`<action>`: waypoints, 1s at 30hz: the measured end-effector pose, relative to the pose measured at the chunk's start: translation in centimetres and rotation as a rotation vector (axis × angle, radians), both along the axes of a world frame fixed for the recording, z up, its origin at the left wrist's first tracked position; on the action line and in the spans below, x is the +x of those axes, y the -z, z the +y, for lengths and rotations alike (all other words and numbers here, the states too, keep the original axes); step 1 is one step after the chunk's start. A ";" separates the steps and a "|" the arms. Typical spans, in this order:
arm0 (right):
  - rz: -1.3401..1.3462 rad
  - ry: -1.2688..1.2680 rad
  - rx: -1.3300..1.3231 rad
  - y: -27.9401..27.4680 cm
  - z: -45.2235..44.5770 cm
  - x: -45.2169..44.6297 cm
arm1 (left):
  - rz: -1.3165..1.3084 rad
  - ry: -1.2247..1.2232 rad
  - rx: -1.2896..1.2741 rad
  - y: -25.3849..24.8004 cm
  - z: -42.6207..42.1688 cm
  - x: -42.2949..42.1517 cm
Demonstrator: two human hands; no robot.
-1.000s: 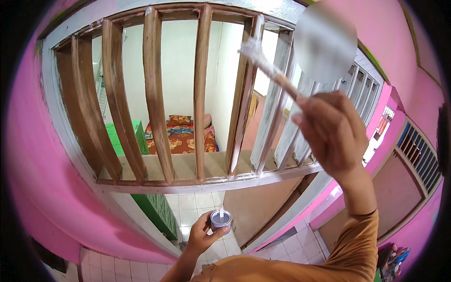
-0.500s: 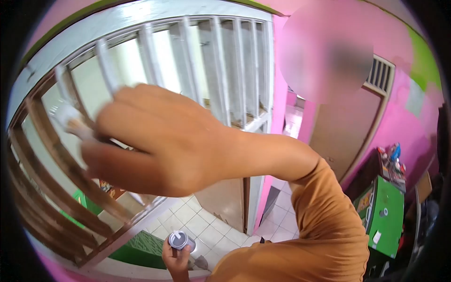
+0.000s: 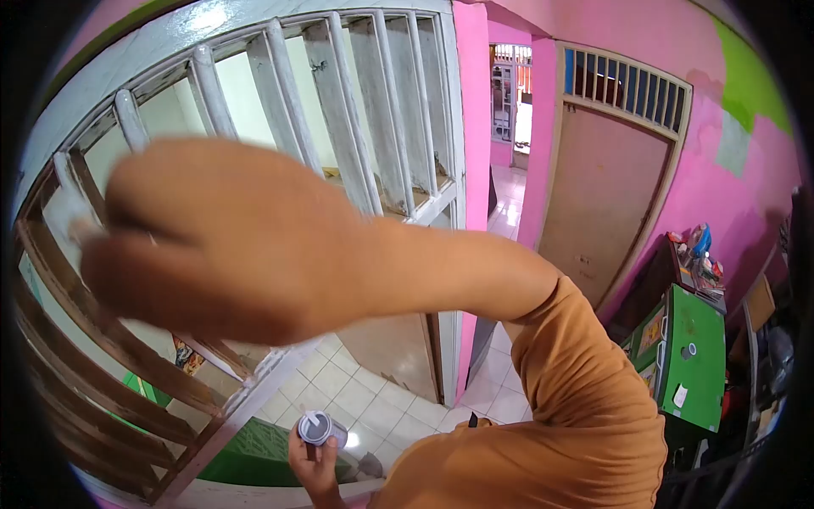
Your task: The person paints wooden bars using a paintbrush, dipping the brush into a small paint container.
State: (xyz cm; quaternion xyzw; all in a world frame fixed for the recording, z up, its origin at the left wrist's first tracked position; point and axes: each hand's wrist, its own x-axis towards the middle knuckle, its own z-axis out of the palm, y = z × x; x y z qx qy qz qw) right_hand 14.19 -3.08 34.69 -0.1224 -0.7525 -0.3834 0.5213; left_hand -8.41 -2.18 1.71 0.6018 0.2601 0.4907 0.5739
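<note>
My right hand [image 3: 220,242] is stretched across the view, blurred and close to the camera, its fingers closed round the brush. Little of the brush [image 3: 75,212] shows; its whitish bristle end is at the wooden slats on the left. Lower down, my left hand [image 3: 312,462] holds a small open cup [image 3: 322,428] of greyish paint with a white stick in it. Behind my right hand, the slats [image 3: 284,93] are painted pale grey-white, while those at the lower left [image 3: 93,339] are bare brown wood.
A brown door [image 3: 598,182] stands in the pink wall [image 3: 678,68] at the right. Nearer is a green cabinet [image 3: 694,365] beside cluttered items [image 3: 699,263]. White floor tiles [image 3: 373,407] and a green patterned piece of furniture [image 3: 254,454] lie below the slats.
The view has swung right. My right hand has gone from the upper right, brush raised, to the slats at the left. My left hand still holds the cup, now lower left in view.
</note>
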 end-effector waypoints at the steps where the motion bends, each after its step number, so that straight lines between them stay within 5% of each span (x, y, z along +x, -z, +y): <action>1: -0.034 0.041 0.060 -1.0 0.1 0.4 | 0.003 0.002 -0.001 0.0 0.1 0.1; 10: 0.005 0.139 -0.101 2.3 -1.5 0.4 | -0.038 0.045 -0.045 0.7 -0.4 -0.4; 23: 0.530 -0.316 -0.216 0.8 1.2 -1.4 | 0.027 -0.015 -0.028 0.8 -2.0 -0.6; 30: 0.550 -0.277 -0.273 3.0 0.1 -0.6 | 0.072 -0.067 -0.082 -0.1 -3.0 -1.1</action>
